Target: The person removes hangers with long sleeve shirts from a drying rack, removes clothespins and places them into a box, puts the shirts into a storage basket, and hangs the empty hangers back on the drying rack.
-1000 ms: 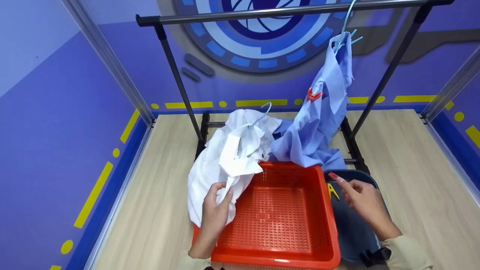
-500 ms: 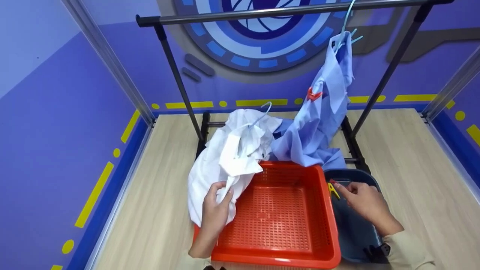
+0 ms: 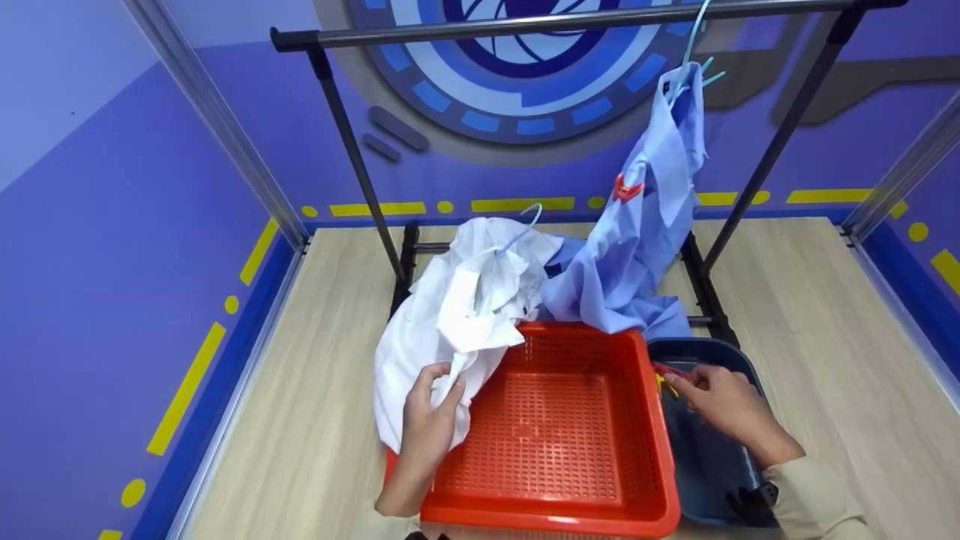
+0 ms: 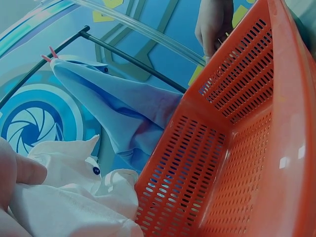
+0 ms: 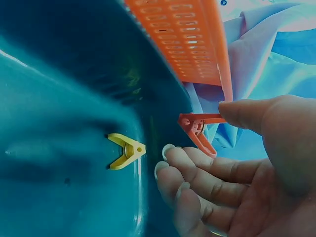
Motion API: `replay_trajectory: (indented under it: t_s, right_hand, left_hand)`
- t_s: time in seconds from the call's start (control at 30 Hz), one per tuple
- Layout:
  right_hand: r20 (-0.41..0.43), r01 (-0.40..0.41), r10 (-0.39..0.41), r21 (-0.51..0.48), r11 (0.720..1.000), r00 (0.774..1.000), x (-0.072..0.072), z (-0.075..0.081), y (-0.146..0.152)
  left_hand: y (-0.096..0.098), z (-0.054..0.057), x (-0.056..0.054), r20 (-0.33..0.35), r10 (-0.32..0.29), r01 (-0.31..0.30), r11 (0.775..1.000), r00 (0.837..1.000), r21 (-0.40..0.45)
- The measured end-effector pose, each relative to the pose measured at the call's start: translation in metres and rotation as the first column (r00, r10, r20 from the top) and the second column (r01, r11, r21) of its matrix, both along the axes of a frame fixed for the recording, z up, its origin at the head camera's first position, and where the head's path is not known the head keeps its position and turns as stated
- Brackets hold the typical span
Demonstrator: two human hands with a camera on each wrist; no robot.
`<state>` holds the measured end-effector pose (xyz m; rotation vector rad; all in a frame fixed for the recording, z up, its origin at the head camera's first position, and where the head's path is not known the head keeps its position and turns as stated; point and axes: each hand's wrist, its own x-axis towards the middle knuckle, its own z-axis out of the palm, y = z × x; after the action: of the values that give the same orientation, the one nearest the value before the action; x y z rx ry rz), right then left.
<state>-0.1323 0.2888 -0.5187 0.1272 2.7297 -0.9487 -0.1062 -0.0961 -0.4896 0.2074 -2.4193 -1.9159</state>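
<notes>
Head view, left hand (image 3: 431, 412): thumb and fingers pinch a fold of the white shirt (image 3: 409, 352) just below its collar.
Head view, white shirt: bunched around a pale blue hanger (image 3: 523, 229), it drapes over the left side of the red perforated basket (image 3: 555, 520).
Head view, right hand (image 3: 727, 405): over the dark blue basin (image 3: 705, 480), its fingertips pinch a red clip (image 3: 673, 370).
Head view, yellow clip (image 3: 661, 384): inside the basin, near the basket's right side and close to the fingertips.
Head view, clothes rack (image 3: 480, 31): a light blue shirt (image 3: 660, 217) hangs from its bar, with another red clip (image 3: 628, 189) on the cloth; the lower folds reach the basket's back rim.
Left wrist view, cloth: fingers at the left edge press on white fabric near a dark button (image 4: 96, 170), beside the basket's slotted wall.
Left wrist view, far side: the right hand shows beyond the basket; its grip cannot be told from this side.
Right wrist view, red clip: its V-shaped handles lie between the upper digit's tip and the curled fingers below.
Right wrist view, basin: the yellow clip lies inside, apart from the hand.
</notes>
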Motion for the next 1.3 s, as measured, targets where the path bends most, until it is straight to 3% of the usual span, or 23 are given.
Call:
replay_trajectory:
  t_s: [0.13,0.37,0.63,0.9,1.3]
  right_hand:
    - [0.002,-0.019,0.019,0.023,1.000,1.000,-0.001,-0.003,0.001]
    - [0.075,-0.115,0.113,0.024,0.993,0.991,-0.001,-0.010,0.002]
    - [0.140,-0.166,0.161,0.029,0.986,0.977,-0.002,-0.020,0.002]
    - [0.158,-0.175,0.164,0.057,0.983,0.974,-0.002,-0.027,0.002]
    - [0.201,-0.158,0.137,0.093,0.983,0.970,-0.001,-0.026,0.001]
  left_hand:
    - [0.000,-0.001,0.000,0.008,0.004,-0.004,1.000,1.000,-0.005]
    - [0.000,0.001,0.000,0.014,0.013,-0.013,1.000,1.000,-0.001]
    - [0.001,0.002,0.001,0.010,0.010,-0.010,1.000,1.000,-0.006]
    - [0.001,0.002,0.001,0.015,0.009,-0.009,1.000,1.000,-0.016]
    - [0.001,0.003,0.001,0.034,0.011,-0.010,1.000,0.999,-0.015]
